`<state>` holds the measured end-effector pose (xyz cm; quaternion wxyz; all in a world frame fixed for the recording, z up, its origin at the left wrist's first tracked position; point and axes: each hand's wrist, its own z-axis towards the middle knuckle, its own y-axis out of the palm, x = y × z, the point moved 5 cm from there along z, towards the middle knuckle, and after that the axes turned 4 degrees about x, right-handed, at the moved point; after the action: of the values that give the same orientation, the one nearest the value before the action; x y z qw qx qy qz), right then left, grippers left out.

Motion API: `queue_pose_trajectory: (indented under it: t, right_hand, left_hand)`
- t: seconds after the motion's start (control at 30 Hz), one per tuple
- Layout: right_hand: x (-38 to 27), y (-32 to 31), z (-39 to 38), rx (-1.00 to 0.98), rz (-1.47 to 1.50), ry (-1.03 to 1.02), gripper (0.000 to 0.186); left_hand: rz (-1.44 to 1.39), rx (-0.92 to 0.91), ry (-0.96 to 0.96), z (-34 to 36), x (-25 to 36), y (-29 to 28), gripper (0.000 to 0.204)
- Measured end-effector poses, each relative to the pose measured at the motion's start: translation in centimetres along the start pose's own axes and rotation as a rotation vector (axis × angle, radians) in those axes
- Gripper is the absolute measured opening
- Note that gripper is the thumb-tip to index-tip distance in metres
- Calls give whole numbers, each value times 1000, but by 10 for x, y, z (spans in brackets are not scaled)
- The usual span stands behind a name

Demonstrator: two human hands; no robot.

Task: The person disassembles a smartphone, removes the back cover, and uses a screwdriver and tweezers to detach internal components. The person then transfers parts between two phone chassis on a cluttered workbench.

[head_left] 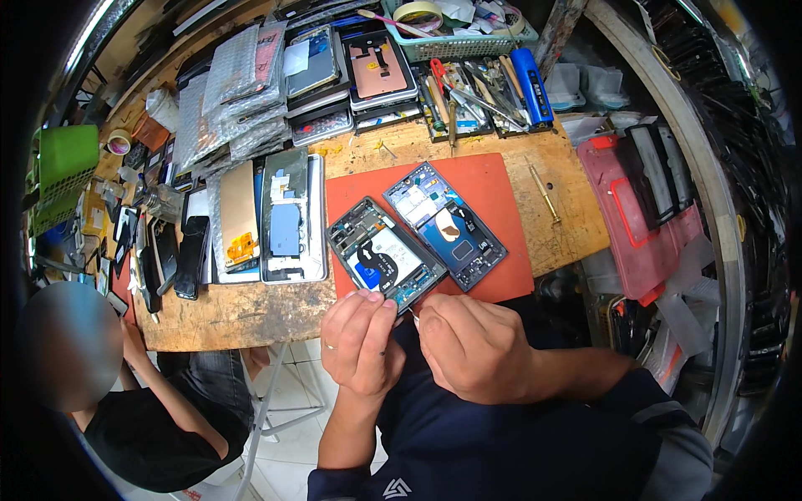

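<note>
An orange mat (pixel 506 200) tops the bench (pixel 230 316) below the held phone (pixel 409 269).

The phone (pixel 399 257) sits left of another device (pixel 462 244), both apparently on the mat (pixel 498 197).

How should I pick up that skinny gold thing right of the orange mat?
I'd pinch the gold tool across its narrow width near the middle, reaching down from above: it's long, thin and lies flat, with wood showing along both sides.

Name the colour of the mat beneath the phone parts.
Orange-red; the mat shows best in the head view.
</note>
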<state>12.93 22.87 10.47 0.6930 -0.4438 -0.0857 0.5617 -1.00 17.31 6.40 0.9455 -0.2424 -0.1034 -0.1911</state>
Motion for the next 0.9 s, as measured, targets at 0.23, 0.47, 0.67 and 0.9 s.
queue_pose_trajectory:
  t: [0.23,0.47,0.67,0.9]
  right_hand:
    - [-1,2,-1,-32,-46,-23,16]
    - [-19,-25,-14,-69,99,-94,20]
    - [54,-127,36,313,-315,-38,15]
    - [147,-272,76,558,-1128,508,18]
  left_hand:
    - [-27,35,20,-5,-1,2,33]
    - [25,16,-31,-17,-3,-10,35]
    - [79,-177,-82,-58,-11,-14,35]
    - [209,-194,-17,-81,-16,-17,18]
